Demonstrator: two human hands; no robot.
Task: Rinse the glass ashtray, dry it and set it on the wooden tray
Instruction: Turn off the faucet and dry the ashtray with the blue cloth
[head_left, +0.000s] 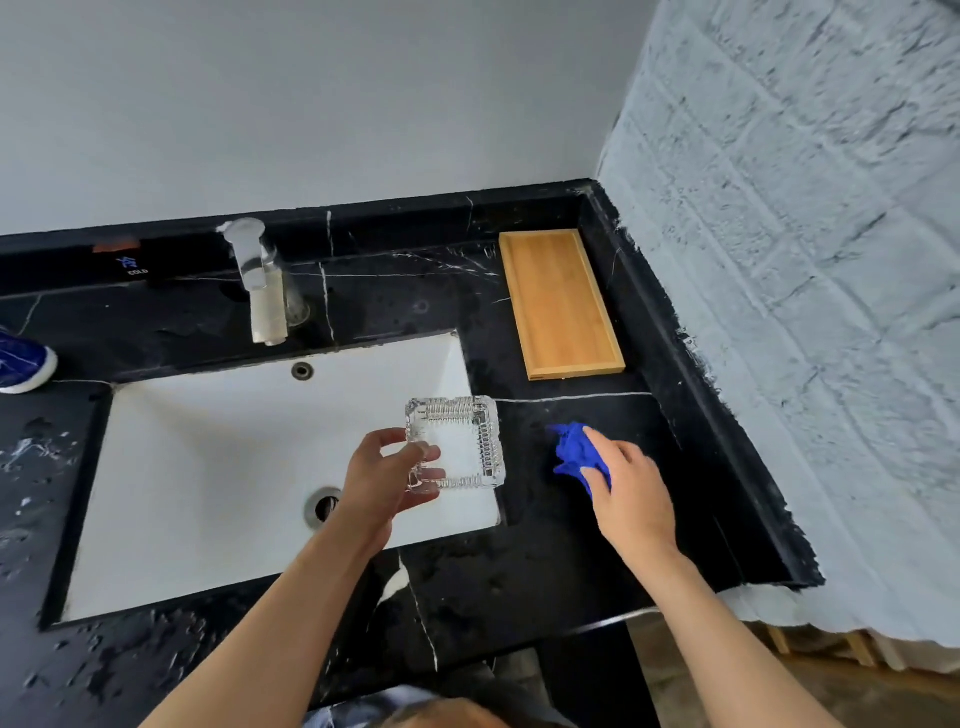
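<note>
Glass, one square ashtray (460, 441), gripped at its near-left corner by the left hand (387, 480) over the white sink's (208, 467) right edge. Right hand (626, 486) closes on one blue cloth (574, 454) lying on the black counter (519, 571). One wooden tray (561, 304) sits bare farther back, well apart from the ashtray.

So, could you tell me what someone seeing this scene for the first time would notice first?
Probably the clear glass ashtray, held by the left hand over the right end of the white sink. Next, the bright blue cloth on the black marble counter, with the right hand on it. The wooden tray lies bare near the back corner.
</note>
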